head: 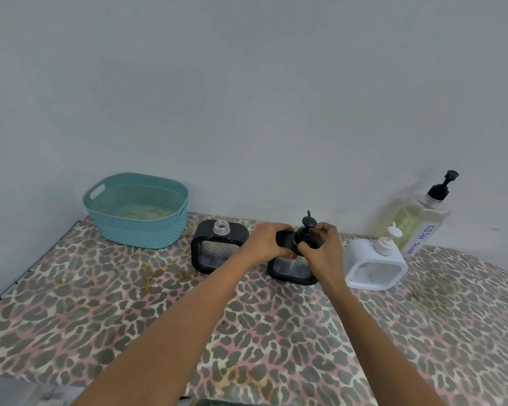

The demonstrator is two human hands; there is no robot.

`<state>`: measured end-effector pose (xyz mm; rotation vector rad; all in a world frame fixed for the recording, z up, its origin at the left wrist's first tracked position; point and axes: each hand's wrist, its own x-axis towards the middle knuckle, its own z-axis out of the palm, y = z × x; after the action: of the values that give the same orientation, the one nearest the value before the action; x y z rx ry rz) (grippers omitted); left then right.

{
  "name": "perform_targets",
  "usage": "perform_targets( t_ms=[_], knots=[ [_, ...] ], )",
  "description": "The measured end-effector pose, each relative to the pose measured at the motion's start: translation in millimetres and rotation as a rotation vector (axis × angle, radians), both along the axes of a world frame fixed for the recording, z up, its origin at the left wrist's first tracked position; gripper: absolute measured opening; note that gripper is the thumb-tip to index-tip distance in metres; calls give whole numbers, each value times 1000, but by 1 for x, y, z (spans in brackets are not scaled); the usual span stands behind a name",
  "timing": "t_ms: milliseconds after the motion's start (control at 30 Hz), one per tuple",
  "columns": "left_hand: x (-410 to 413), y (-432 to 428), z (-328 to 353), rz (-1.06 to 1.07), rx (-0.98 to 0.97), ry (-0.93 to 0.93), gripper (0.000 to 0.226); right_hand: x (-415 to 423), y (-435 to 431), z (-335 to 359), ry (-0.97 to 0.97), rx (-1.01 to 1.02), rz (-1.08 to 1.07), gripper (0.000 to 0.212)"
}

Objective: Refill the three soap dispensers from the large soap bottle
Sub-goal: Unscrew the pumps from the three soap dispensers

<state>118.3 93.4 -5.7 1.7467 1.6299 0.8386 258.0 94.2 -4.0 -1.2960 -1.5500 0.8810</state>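
Observation:
Three square soap dispensers stand in a row near the wall. The left black dispenser (217, 249) has no pump, and its clear threaded neck is bare. My left hand (266, 241) grips the top left corner of the middle black dispenser (294, 269). My right hand (324, 244) pinches the collar of its black pump (308, 225). The white dispenser (374, 266) on the right has its white pump on. Behind it stands the large soap bottle (417, 222) with yellowish liquid, a black pump and a "DISH SOAP" label.
A teal plastic basket (137, 210) sits at the back left against the wall. The table (188, 332) wears a leopard-print cloth; its left edge (38, 263) has a thin black rail. A grey wall runs close behind the dispensers.

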Motion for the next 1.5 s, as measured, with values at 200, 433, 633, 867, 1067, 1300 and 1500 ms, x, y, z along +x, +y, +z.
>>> perform_targets(
  t_ms=[200,433,633,867,1067,1300,1500],
  knots=[
    [0,1,-2,5,-10,-3,65,-5,2,1,-155,69,-52,57],
    [-1,0,0,-4,6,-2,63,1,-3,6,-89,28,16,44],
    [1,-1,-1,-1,-2,-4,66,1,-5,6,-107,74,0,46],
    [1,-4,1,-4,-3,-1,66,3,-4,14,-70,115,-14,34],
    [1,-4,3,-13,-24,8,67,8,-4,38,-36,181,-29,30],
    [1,-5,9,-15,-43,54,68,20,-8,83,10,251,-37,32],
    [3,-7,11,-6,-48,57,67,27,-21,108,48,263,11,25]
  ],
)
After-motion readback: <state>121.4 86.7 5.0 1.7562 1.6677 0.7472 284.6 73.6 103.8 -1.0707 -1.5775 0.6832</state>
